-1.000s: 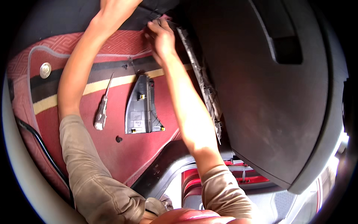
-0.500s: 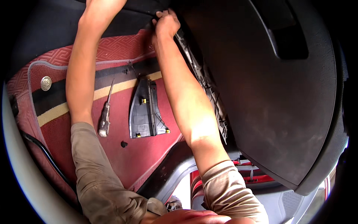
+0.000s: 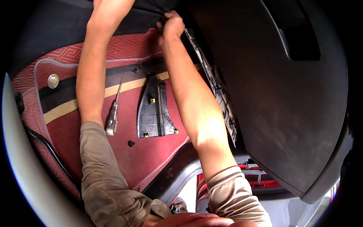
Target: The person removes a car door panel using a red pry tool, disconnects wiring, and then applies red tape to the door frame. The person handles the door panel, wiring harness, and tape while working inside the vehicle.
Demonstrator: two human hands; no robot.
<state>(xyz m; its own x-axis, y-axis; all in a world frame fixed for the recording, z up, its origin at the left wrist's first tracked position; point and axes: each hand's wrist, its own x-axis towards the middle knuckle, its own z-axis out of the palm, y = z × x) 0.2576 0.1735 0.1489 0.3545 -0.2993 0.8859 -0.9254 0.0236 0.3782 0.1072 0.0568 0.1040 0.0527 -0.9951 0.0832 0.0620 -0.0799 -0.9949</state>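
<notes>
My left hand (image 3: 109, 9) reaches the top edge of the view, its fingers out of frame. My right hand (image 3: 173, 25) is curled at the dark seam in the top corner; what its fingers grip is hidden. Below, between my forearms, a worn screwdriver (image 3: 112, 121) lies on the red striped floor mat (image 3: 104, 151). Beside it lies a dark grey plastic trim piece (image 3: 150, 119) with yellow clips. A small black fastener (image 3: 131, 143) rests on the mat below them, and another small dark piece (image 3: 134, 70) lies higher up on the stripe.
A large black door-like panel (image 3: 283, 113) fills the right side. Along its left edge runs a long strip of exposed trim (image 3: 211, 79). A black sill (image 3: 170, 168) crosses below. A dark panel (image 3: 53, 30) borders the mat at the top; a black cable (image 3: 49, 151) runs down the left.
My right hand has moved further into the top corner, its fingers now more curled. The whole scene has shifted slightly rightward in the view; the screwdriver and trim piece still lie on the mat.
</notes>
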